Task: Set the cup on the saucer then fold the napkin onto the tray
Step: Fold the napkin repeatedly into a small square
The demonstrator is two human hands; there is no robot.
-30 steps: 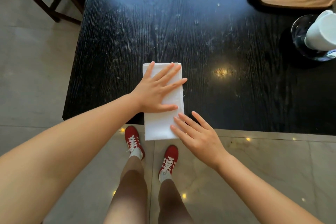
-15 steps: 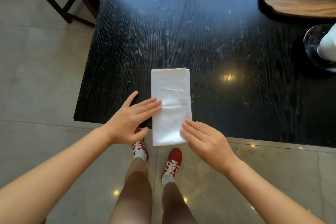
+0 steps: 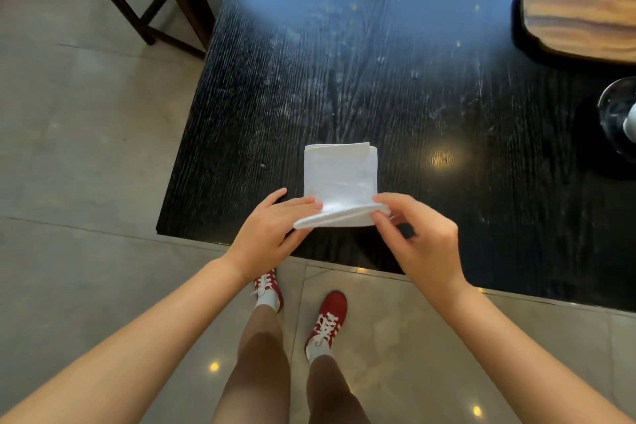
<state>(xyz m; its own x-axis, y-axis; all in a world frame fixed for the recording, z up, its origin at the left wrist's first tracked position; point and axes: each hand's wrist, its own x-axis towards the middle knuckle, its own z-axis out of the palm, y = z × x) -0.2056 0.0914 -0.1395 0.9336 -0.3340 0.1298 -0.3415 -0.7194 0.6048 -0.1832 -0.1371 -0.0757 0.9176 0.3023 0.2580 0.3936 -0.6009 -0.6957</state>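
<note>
Both hands work at the near edge of the table (image 3: 344, 79), where the napkin (image 3: 339, 179) lies as a narrow white strip running away from the person. The left hand (image 3: 272, 234) pinches the strip's near left corner and the right hand (image 3: 416, 237) pinches the near right one, so the near end is lifted off the wood and curls back over the rest; holding both corners keeps the edge square for what looks like a fold in half toward the far end. The far end stays flat on the table, anchoring the cloth. Further off, at the right edge, a glass saucer (image 3: 616, 113) shows with a sliver of white on it, probably the cup, though it is cut off by the frame. Beyond that, near the far right corner, the wooden tray (image 3: 581, 14) waits well apart from the napkin, which has yet to reach it.
</note>
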